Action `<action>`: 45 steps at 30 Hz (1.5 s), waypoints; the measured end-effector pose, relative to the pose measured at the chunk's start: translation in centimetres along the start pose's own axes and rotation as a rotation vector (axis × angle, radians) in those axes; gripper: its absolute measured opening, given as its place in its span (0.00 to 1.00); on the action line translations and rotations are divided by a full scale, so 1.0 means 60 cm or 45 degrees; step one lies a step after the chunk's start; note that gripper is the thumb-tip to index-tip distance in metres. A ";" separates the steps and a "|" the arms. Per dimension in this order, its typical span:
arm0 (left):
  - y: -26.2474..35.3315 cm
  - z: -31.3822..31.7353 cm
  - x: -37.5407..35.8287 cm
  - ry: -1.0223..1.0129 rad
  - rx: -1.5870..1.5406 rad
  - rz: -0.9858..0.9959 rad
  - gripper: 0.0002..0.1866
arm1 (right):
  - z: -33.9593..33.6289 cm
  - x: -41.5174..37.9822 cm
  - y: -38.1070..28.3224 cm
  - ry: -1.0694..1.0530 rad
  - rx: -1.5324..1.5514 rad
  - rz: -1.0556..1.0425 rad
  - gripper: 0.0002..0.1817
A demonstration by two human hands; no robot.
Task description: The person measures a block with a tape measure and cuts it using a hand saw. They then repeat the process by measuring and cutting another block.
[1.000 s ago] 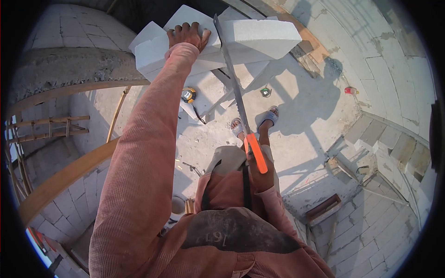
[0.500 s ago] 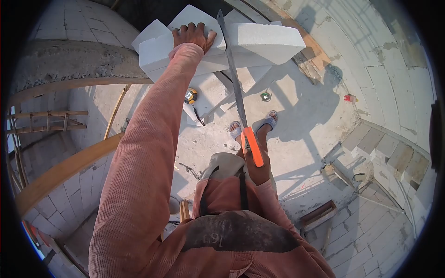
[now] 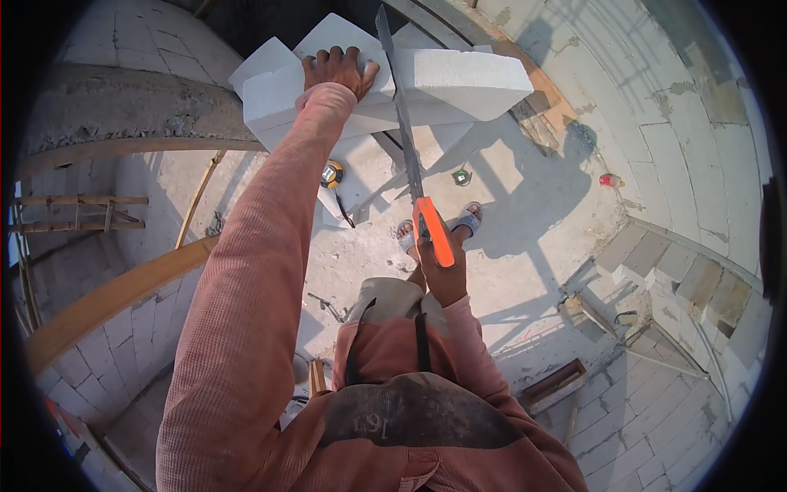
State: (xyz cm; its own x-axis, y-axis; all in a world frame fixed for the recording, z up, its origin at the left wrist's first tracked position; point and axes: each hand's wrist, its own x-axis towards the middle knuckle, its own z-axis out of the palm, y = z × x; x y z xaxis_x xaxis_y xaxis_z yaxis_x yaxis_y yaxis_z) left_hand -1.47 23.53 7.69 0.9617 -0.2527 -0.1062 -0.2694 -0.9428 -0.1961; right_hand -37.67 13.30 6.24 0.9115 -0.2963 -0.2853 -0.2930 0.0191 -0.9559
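My right hand [image 3: 443, 271] is wrapped round the orange handle of a hand saw [image 3: 407, 135], in front of my body. The long toothed blade lies across a white aerated concrete block [image 3: 467, 78], with its tip past the far side. My left hand [image 3: 340, 70] grips the block's upper edge just left of the blade, fingers bent over it. More white blocks [image 3: 336, 33] lie under and behind the one I hold. Below the blocks is a yellow and black tape measure [image 3: 331, 174].
My sandalled feet [image 3: 469, 218] stand on the dusty concrete floor [image 3: 369, 254]. A small green object [image 3: 461, 177] lies ahead of them. Block walls [image 3: 680, 164] curve round the right side, with a row of blocks [image 3: 656, 254] below. Wooden boards [image 3: 123, 303] cross the left.
My right hand has pushed the saw forward, so the handle is farther from my body and closer to the block. My left hand keeps its place on the block.
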 end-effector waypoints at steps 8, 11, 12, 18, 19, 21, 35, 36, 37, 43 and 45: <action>-0.001 -0.002 -0.001 0.005 -0.008 0.017 0.30 | -0.045 0.039 -0.100 -0.002 0.197 0.160 0.16; 0.001 -0.001 -0.007 0.031 0.000 0.021 0.31 | -0.016 0.190 -0.137 -0.084 0.053 0.091 0.15; -0.007 -0.004 -0.003 0.029 0.010 0.027 0.31 | -0.006 0.194 -0.146 -0.100 0.043 0.126 0.19; 0.001 0.004 -0.014 0.001 -0.001 0.028 0.31 | -0.056 -0.037 -0.134 -0.038 -0.064 0.134 0.24; 0.003 0.005 -0.011 -0.002 -0.009 0.025 0.31 | -0.067 -0.049 -0.147 -0.033 -0.010 0.202 0.24; 0.000 -0.002 -0.006 0.005 0.010 0.035 0.31 | -0.080 -0.062 -0.170 -0.036 0.040 0.290 0.24; 0.001 -0.007 0.003 -0.021 -0.011 0.028 0.31 | -0.044 -0.043 -0.101 0.053 -0.098 -0.013 0.23; -0.002 -0.011 0.006 -0.022 -0.020 0.011 0.31 | -0.055 -0.105 -0.087 0.086 -0.126 -0.005 0.24; -0.002 -0.014 -0.002 -0.038 -0.023 0.002 0.31 | -0.050 -0.115 -0.082 0.095 -0.122 0.023 0.24; 0.001 -0.012 -0.003 -0.041 0.000 0.000 0.31 | -0.001 0.143 -0.077 -0.041 0.028 0.098 0.24; 0.013 -0.011 0.011 -0.018 -0.011 0.013 0.31 | 0.007 0.171 -0.048 0.015 -0.056 -0.112 0.25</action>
State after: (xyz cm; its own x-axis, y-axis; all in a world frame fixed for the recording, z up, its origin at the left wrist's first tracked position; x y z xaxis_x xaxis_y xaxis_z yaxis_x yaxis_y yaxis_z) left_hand -1.03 22.46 8.12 0.9580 -0.2595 -0.1222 -0.2790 -0.9420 -0.1865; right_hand -27.36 10.60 6.03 0.9308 -0.3064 -0.1991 -0.2245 -0.0496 -0.9732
